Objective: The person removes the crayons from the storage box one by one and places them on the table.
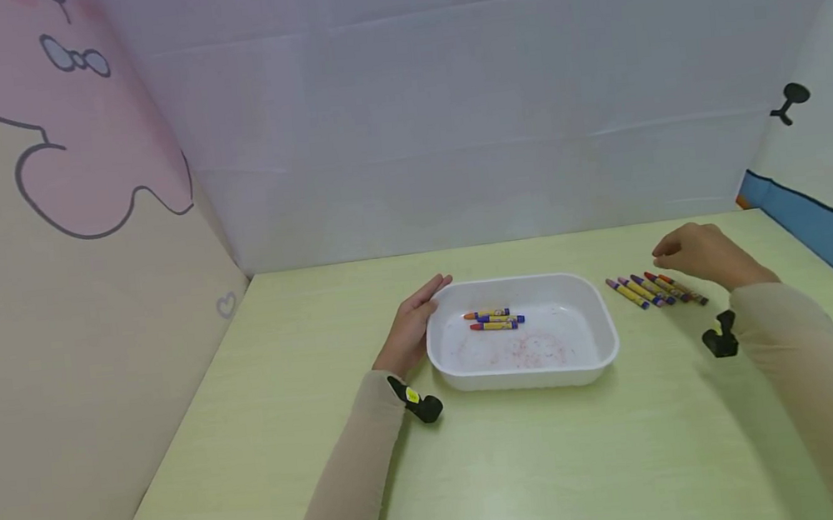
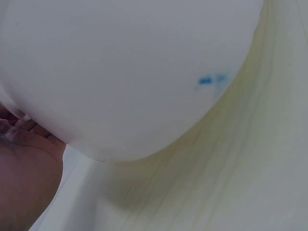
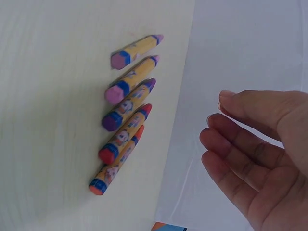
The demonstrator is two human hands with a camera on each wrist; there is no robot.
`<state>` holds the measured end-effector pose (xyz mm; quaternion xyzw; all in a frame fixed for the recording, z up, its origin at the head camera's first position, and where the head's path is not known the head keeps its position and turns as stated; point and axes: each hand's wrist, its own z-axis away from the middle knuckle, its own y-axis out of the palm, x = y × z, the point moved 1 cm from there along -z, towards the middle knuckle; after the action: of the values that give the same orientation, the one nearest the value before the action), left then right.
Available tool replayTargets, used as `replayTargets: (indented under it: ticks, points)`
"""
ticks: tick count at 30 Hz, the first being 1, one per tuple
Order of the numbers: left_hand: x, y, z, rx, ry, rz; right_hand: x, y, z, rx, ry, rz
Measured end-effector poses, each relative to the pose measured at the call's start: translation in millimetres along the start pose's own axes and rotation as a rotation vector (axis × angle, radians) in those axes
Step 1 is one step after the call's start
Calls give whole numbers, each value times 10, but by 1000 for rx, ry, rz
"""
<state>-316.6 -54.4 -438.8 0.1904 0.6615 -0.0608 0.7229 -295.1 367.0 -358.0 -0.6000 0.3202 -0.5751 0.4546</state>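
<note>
A white plastic tray (image 1: pixel 526 380) stands on the table with three crayons inside: an orange crayon (image 1: pixel 488 314), a blue crayon (image 1: pixel 501 319) and a red crayon (image 1: pixel 494 327). My left hand (image 1: pixel 410 332) holds the tray's left end, its thumb at the rim and fingers along the outside. In the left wrist view the tray wall (image 2: pixel 120 72) hides part of that hand (image 2: pixel 29 159). To the right, several crayons (image 3: pixel 127 110) lie side by side, in pinks, purple, red and orange. Above their far end hovers my right hand (image 3: pixel 260 159), fingers loosely bent, holding nothing.
A pale yellow-green table (image 1: pixel 482 471) carries everything. A light cloth wall (image 1: pixel 448 123) rises along its back edge, with printed panels at left (image 1: pixel 99 173) and right (image 1: pixel 824 195). Blue marks (image 2: pixel 206 80) show on the tray's outer side.
</note>
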Motion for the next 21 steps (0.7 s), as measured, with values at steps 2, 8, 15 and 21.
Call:
replayTargets:
  ticks: [2,8,15,21]
  points:
    - [8,16,-14,-7,1,-4,44,-21,-34,-6,-20,-8]
    - [44,57,-65,-38,5,-7,202,-76,-94,-3,-66,-30]
    - [42,82,-58,-36,12,-4,429,-93,-145,-10,-134,-44]
    - [52,80,-65,-39,3,2,636,-58,-213,21,-168,-64]
